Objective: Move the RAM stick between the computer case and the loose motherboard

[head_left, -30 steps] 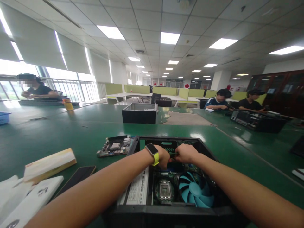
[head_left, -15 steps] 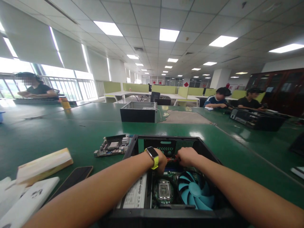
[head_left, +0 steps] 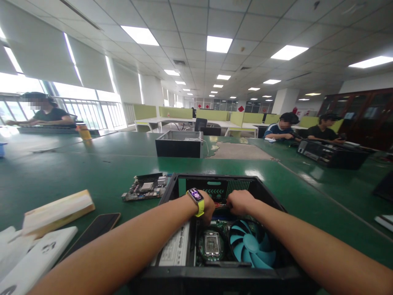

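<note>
Inside one case point(head_left: 215, 182): left hand point(head_left: 208, 207), right hand point(head_left: 240, 201), one fan point(head_left: 252, 244).

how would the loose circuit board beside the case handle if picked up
The circuit board looks thin and flat, so probably stiff and light. Exposed chips suggest fragility; lying flat, it would likely slide, not roll.

Black computer case point(head_left: 215, 284), teal-blue fan point(head_left: 250, 243), glossy green table point(head_left: 92, 172), lime-yellow watch strap point(head_left: 201, 209), thin red wires point(head_left: 220, 203)

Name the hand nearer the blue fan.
Right. The right hand is just past the far edge of the fan; the left hand is farther left, past the socket.
</note>
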`<action>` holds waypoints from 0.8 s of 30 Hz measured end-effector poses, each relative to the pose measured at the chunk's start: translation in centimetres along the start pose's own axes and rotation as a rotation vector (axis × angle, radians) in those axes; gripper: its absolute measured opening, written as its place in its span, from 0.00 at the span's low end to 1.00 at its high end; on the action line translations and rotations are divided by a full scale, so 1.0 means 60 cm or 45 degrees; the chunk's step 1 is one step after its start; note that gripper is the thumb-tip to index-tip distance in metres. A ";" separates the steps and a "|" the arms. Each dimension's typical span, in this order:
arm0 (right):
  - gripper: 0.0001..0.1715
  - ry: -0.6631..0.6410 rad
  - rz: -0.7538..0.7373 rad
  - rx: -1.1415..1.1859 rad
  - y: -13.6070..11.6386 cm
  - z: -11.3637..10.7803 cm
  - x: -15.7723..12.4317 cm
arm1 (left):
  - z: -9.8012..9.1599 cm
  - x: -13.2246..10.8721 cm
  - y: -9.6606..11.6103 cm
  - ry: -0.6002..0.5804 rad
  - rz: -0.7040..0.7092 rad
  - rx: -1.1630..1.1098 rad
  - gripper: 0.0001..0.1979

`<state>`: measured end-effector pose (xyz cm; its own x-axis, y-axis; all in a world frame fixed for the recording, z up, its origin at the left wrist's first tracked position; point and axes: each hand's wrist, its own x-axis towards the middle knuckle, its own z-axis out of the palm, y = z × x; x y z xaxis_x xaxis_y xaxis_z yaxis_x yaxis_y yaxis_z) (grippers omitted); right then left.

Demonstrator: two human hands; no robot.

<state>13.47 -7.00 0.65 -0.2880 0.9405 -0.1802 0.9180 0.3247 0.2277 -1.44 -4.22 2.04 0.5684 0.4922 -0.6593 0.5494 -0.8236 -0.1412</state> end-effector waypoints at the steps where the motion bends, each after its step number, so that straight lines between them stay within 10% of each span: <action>1: 0.17 0.000 0.001 0.000 0.001 0.000 0.000 | -0.001 -0.001 0.000 -0.021 0.003 0.002 0.17; 24: 0.17 0.021 -0.011 -0.031 0.002 0.005 0.003 | 0.006 0.002 -0.003 0.045 -0.022 0.025 0.17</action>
<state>13.61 -6.81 0.35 -0.3003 0.9392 -0.1662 0.9087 0.3347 0.2495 -1.70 -4.15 1.70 0.5802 0.5160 -0.6302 0.5474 -0.8200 -0.1674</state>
